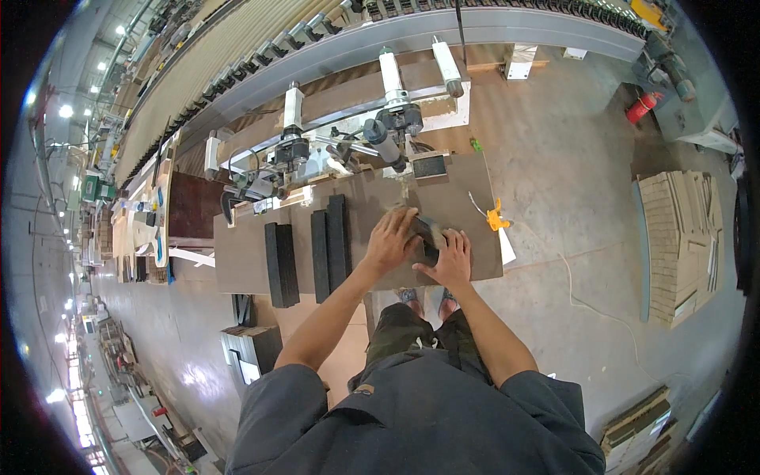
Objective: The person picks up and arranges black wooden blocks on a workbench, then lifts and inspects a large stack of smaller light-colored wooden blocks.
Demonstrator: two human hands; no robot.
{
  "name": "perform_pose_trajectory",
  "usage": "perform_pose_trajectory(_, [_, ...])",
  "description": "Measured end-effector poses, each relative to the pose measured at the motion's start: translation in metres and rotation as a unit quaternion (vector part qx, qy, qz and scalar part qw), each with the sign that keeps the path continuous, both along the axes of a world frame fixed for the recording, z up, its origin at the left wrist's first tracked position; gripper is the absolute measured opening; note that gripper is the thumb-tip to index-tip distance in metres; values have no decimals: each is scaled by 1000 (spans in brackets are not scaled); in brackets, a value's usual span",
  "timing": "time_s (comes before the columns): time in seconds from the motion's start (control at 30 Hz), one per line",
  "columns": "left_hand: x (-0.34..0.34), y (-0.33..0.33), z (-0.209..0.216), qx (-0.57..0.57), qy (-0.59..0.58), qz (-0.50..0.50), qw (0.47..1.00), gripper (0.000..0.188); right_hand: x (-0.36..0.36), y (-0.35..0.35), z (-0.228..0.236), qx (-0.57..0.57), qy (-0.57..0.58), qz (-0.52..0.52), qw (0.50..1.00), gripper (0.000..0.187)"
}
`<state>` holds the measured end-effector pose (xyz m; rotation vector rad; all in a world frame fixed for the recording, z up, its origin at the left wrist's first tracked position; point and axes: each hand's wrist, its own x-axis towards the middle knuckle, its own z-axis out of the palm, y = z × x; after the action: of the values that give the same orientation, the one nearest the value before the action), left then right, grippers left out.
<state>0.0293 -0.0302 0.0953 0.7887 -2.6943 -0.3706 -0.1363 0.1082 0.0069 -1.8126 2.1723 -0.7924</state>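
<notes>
Just in front of me, a short stack of dark rectangular pieces (pixel 428 236) is between my two hands, over the brown worktable (pixel 372 207). My left hand (pixel 392 240) grips its left side, fingers bent over the far end. Against the near right side, my right hand (pixel 451 260) is closed with the thumb pointing left. Both palms hide part of the stack. Left of my hands lie long black stacks of strips (pixel 338 237), with another black stack (pixel 281 264) farther left. A small dark block (pixel 430 166) sits in a wooden holder at the table's far side.
Beyond the tabletop stands a machine with motors (pixel 383 142) and white upright cylinders (pixel 391 75). A yellow air gun (pixel 497 215) with a hose lies at the right table edge. Stacked boards (pixel 681 245) and a red fire extinguisher (pixel 643 105) are farther right; stacked panels (pixel 252 352) stand lower left.
</notes>
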Motion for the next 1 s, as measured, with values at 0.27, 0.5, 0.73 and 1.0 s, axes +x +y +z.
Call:
perform_pose_trajectory(0.27, [6,-17,27,8,240,284,928,55,-2,2,0,31,3,2,1000,103])
perform_pose_trajectory(0.5, [27,-42,-38,147,83,423,890,80,1,-4,4,23,15,6,1000,103])
perform_pose_trajectory(0.73, [-19,-33,-64,200,-63,393,895,88,0,-3,5,29,24,23,999,110])
perform_pose_trajectory(1.0, [-56,-39,-100,90,35,346,933,76,9,-5,1,37,19,-3,999,103])
